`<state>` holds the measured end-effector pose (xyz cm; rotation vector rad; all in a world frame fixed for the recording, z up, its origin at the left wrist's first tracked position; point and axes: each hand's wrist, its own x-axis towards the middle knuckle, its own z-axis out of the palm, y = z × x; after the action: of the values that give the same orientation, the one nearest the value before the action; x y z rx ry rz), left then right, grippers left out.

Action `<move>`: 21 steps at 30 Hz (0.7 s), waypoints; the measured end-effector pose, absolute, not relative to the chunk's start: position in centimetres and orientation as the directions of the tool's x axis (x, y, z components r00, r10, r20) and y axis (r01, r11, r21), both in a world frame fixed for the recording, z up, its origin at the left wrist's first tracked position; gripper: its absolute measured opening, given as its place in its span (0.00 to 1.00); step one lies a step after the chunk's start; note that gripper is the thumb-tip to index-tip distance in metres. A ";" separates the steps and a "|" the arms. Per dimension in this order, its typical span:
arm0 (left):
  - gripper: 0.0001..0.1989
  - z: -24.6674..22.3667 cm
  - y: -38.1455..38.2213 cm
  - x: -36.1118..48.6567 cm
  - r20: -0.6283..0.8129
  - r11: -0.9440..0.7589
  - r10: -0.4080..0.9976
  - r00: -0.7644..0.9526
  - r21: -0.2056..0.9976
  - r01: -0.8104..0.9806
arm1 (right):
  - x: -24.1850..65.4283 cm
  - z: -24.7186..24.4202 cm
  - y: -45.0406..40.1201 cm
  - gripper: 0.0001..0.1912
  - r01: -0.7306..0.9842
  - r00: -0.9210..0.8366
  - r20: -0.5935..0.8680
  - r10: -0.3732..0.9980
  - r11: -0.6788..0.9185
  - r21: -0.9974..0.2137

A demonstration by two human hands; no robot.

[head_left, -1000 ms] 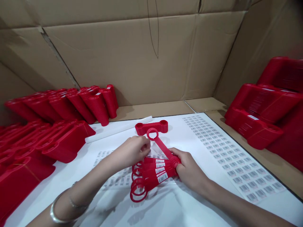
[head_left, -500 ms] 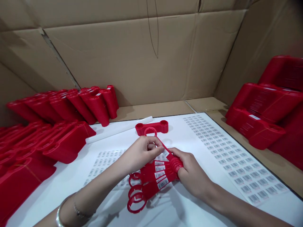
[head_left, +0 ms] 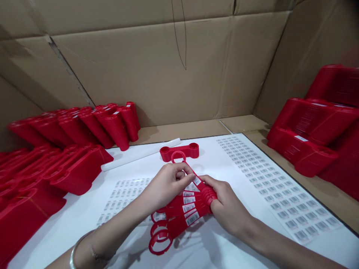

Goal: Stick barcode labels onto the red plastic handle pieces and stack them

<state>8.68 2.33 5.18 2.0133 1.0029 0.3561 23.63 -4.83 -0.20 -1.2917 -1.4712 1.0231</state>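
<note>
Right hand is gripping a fan of red pieces by the bunched right-hand ends; its fingers are closing firmly round them, thumb on the near side. Fan is spreading leftward over the middle of the worktop, ring ends pointing left and toward the person. Several pieces are showing white barcode labels, the nearest label lying the clearest.

Top red piece is angling away from the rest, its ring sticking up beyond the left hand. That hand is curling its fingers in, thumb and index nearly meeting, and is touching the piece right beside its white label; cannot tell whether it's pinching the piece or only pressing there.

Small red stack is lying just behind the ring. White tube is lying slantwise to its left. One barcode sheet is lying partly under the left arm; a longer barcode sheet is running along the right side. Red stacks are filling the left side, more red bundles are piling up right. Cardboard wall is standing behind, dark thread loop hanging before it.
</note>
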 end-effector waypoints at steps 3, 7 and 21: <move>0.11 5.2 1.9 8.8 -0.020 -0.453 0.770 0.637 0.686 0.569 | 23.6 -0.1 -5.0 0.27 0.240 -0.060 0.099 0.993 0.111 -0.964; 0.10 5.3 1.5 8.9 0.036 -0.539 0.767 0.641 0.578 0.613 | 23.6 0.1 -5.1 0.26 0.232 -0.061 0.090 0.994 0.101 -0.967; 0.13 4.2 1.3 8.7 0.160 -0.716 0.697 0.699 0.226 0.661 | 23.7 0.1 -5.1 0.28 0.231 -0.070 0.129 0.989 0.142 -0.963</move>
<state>8.72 1.34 4.23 2.7546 1.1077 0.3525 23.65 -5.11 0.09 -1.2490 -1.4846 1.0242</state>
